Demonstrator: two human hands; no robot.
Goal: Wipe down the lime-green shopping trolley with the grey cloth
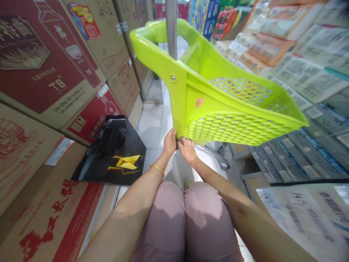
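A bright green plastic shopping cart basket (229,125) with perforated sides stands before me, its metal pole (171,32) passing up through the handle end. Low at the basket's near bottom corner, my left hand (170,142) is closed with its thumb up against the green plastic. Right beside it, my right hand (187,150) has its fingers curled under the basket's lower edge. Something small and dark shows between the two hands; I cannot make out what it is. My knees are bent just below the hands.
Stacked cardboard cartons (125,82) line the left side, with a black gift bag (120,145) standing against them. On the right, shelves hold wrapped tissue packs (297,69) and grey patterned packages (302,149). Pale floor tiles (152,120) run along the aisle.
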